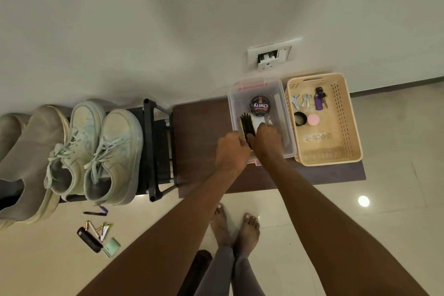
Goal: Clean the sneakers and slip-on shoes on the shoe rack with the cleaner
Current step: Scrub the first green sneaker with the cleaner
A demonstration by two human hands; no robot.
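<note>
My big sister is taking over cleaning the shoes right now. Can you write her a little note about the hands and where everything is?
Left hand and right hand: both reach into the clear box at the brush; I cannot tell either grip.
Polish tin: in the same box, lid on.
Sneakers and slip-on shoes: on the shoe rack, sneakers look dirty.
Done: nothing visible yet.
Left: take the brush out and clean every shoe.
</note>
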